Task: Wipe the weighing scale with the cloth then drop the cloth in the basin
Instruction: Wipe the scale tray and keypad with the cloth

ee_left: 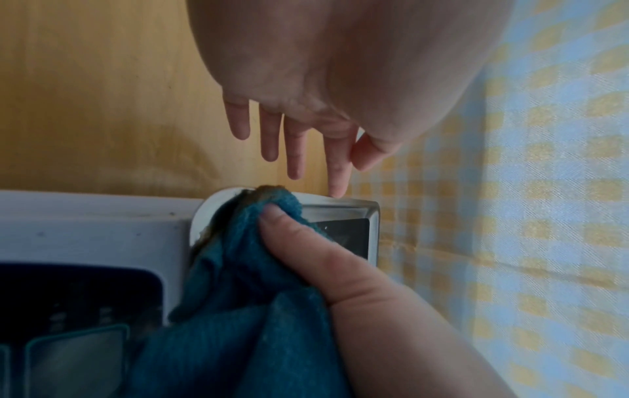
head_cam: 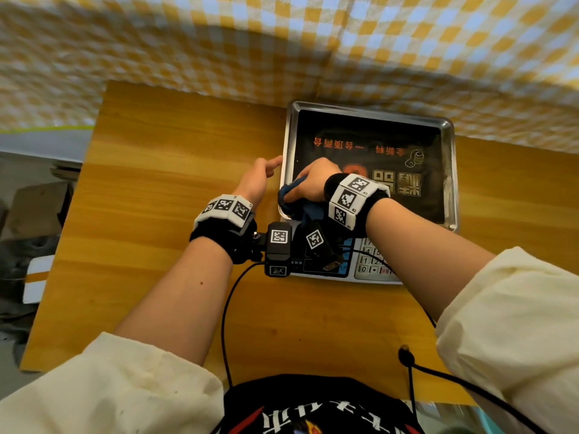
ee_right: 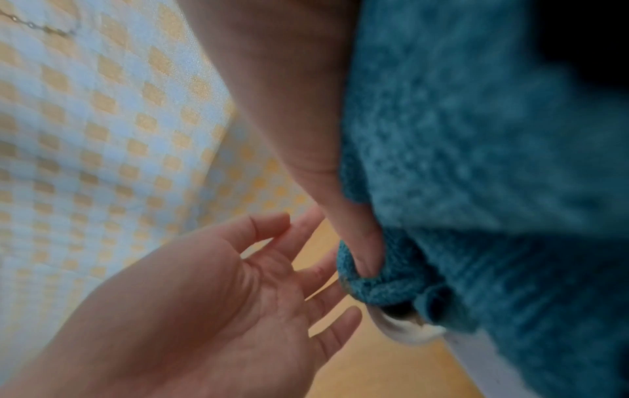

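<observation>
The cloth [head_cam: 293,202] is a soft, nubby blue towel, light and floppy, so it is probably best held bunched, as the right hand [head_cam: 313,183] grips it now, thumb pinched into the wad at the near left corner of the scale [head_cam: 451,170]. That scale's shiny steel tray looks hard and slick (its raised rim may snag loose folds). The left hand [head_cam: 255,183] hovers over the wooden bench [head_cam: 175,145], its fingers [ee_left: 335,172] straight, one fingertip touching the tray's edge.
</observation>
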